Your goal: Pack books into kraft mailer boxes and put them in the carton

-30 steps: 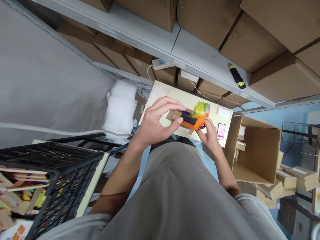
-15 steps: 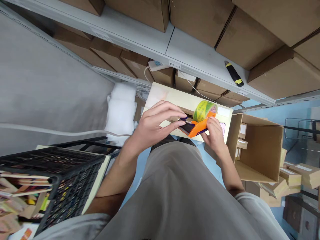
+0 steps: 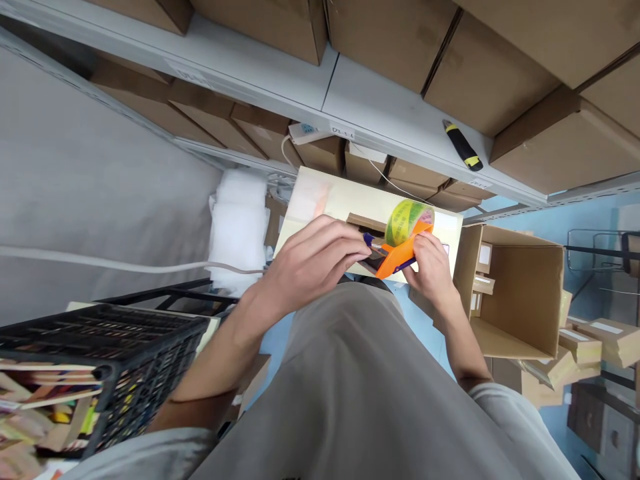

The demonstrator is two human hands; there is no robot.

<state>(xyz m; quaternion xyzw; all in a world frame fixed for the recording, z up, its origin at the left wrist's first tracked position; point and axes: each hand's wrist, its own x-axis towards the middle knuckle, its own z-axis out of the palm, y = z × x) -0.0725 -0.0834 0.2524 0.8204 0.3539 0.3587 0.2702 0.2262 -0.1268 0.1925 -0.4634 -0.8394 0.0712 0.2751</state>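
Holds the orange tape dispenser [image 3: 399,255], loaded with a yellow-green tape roll [image 3: 400,223], tilted at the near side of the table [image 3: 343,195], just beside a brown cardboard piece [image 3: 365,221], gripping its rear end in the right hand [image 3: 431,267] between thumb and bent fingers, with forearm slanting in from lower right. Reaches from lower left with the left hand [image 3: 317,263], back upward, fingers side by side and gently curved, tips drawn in near the thumb at the dispenser's front end; cannot tell whether pinching tape.
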